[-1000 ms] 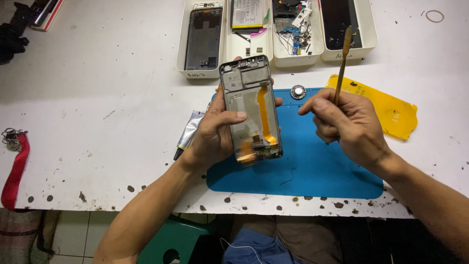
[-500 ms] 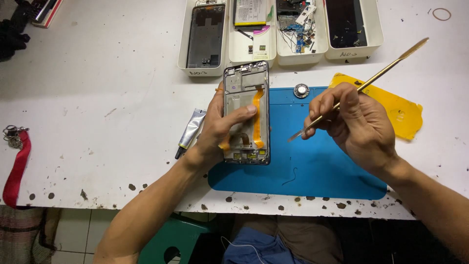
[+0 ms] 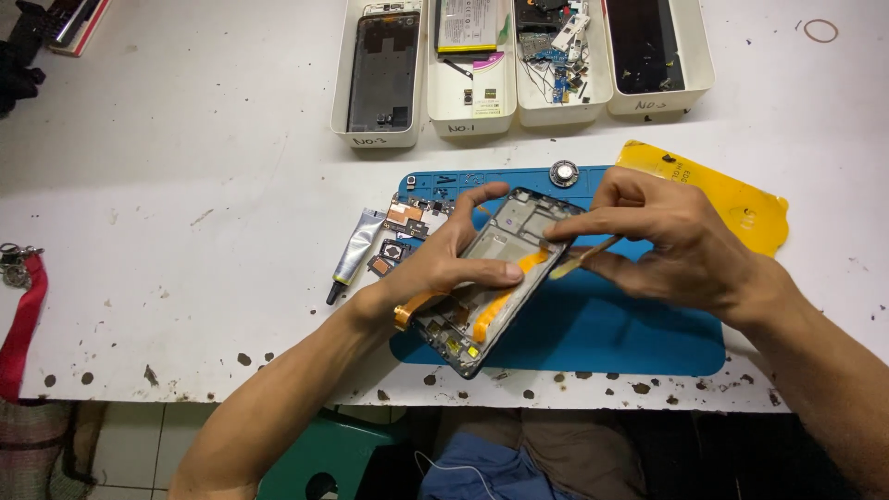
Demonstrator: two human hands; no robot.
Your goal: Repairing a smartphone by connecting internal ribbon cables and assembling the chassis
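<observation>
Your left hand (image 3: 444, 268) grips the opened phone frame (image 3: 491, 278) tilted above the blue mat (image 3: 602, 324), your right hand (image 3: 667, 241) pinches a spudger (image 3: 579, 259) against its edge: prying step, calling for gentle, steady leverage.

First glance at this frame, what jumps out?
Centre frame, an opened phone frame with orange flex cables is gripped in the left hand, tilted over a blue mat. The right hand presses a thin pry tool against its edge. Along the far edge of the white table stands a row of white trays holding phone parts, and a yellow sheet lies right of the mat.
</observation>
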